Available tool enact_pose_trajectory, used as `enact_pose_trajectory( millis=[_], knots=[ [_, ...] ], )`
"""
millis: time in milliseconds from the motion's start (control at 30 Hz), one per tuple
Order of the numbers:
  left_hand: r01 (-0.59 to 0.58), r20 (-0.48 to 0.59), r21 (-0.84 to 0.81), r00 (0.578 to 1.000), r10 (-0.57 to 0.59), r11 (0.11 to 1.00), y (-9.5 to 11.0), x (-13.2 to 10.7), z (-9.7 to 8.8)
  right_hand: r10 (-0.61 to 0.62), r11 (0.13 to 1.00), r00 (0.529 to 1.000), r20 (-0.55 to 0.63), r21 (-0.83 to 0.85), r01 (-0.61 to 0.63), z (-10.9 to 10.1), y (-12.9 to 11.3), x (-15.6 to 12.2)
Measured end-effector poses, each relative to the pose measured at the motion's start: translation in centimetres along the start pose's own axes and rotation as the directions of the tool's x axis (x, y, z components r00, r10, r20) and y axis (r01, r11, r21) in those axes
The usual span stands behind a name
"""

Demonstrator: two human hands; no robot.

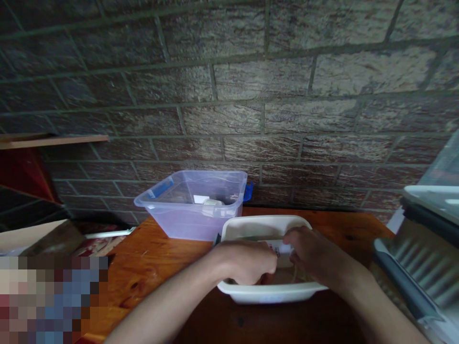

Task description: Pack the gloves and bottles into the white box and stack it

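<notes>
Both hands in the white tub (267, 292) on the wooden table (161, 258): left hand (247, 263) curled shut, right hand (311, 253) pinching a small white piece (281, 247) between them. Tub contents hidden by my hands; can't tell what the left grips. Clear bin (193, 203) behind.
</notes>
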State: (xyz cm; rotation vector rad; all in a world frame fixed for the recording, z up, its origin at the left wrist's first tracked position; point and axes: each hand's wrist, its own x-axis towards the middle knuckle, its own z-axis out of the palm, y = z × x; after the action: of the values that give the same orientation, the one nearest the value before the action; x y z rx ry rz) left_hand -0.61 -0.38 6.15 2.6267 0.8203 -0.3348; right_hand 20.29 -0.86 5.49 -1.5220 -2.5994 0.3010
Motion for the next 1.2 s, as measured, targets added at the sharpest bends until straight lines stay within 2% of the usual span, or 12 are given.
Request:
enact_pose_trajectory(
  millis=[100,167,267,367,500,667,733,867,967,1067,1133,1200],
  knots=[
    [-0.051,-0.032,-0.02,0.998,0.051,0.998,-0.1,-0.2,-0.3,0.001,1.0,1.0,-0.005,0.011,-0.001,0.3,0.3,0.3],
    [-0.084,-0.079,-0.035,0.994,0.081,0.996,-0.1,-0.7,-0.9,-0.015,1.0,0.997,-0.07,0.008,0.016,0.1,0.5,0.3],
    [-0.098,-0.155,-0.083,0.984,0.084,0.992,0.0,-1.4,-1.7,-0.013,1.0,0.979,-0.202,-0.024,0.009,-1.0,0.4,0.1],
    [-0.111,-0.178,-0.09,0.98,0.093,0.99,0.0,-1.8,-2.0,0.004,1.0,0.972,-0.234,-0.016,-0.008,-2.3,-0.2,0.3],
    [-0.117,-0.118,-0.061,0.987,0.109,0.991,-0.2,-1.3,-1.5,-0.007,1.0,0.976,-0.216,0.014,0.01,-2.4,-0.1,1.0],
    [-0.169,-0.004,-0.077,0.986,0.169,0.983,-0.2,-0.5,-1.1,-0.027,0.999,0.994,-0.103,0.038,0.031,-0.4,1.5,1.9],
    [-0.158,0.026,-0.071,0.987,0.16,0.985,-0.2,-0.3,-1.1,-0.029,0.999,0.995,-0.092,0.039,0.033,0.1,1.9,2.1],
    [-0.13,0.011,-0.114,0.991,0.132,0.985,-0.6,-0.4,-1.1,-0.039,0.999,0.995,-0.093,0.024,0.041,-0.4,1.7,2.1],
    [-0.149,-0.067,-0.141,0.988,0.141,0.979,-0.8,-0.9,-1.5,-0.039,0.999,0.985,-0.167,-0.017,0.037,-1.8,1.1,2.0],
    [-0.153,-0.223,-0.112,0.967,0.125,0.982,-0.2,-1.5,-2.2,-0.055,0.998,0.961,-0.272,-0.023,0.05,-3.4,0.0,1.9],
    [-0.126,-0.356,-0.072,0.93,0.092,0.99,0.5,-1.8,-2.6,-0.071,0.997,0.945,-0.32,-0.013,0.071,-4.3,-1.1,2.1],
    [-0.064,-0.502,-0.007,0.864,0.051,0.998,1.0,-1.7,-2.8,-0.083,0.996,0.923,-0.375,-0.011,0.085,-4.9,-2.2,2.4]
  ],
)
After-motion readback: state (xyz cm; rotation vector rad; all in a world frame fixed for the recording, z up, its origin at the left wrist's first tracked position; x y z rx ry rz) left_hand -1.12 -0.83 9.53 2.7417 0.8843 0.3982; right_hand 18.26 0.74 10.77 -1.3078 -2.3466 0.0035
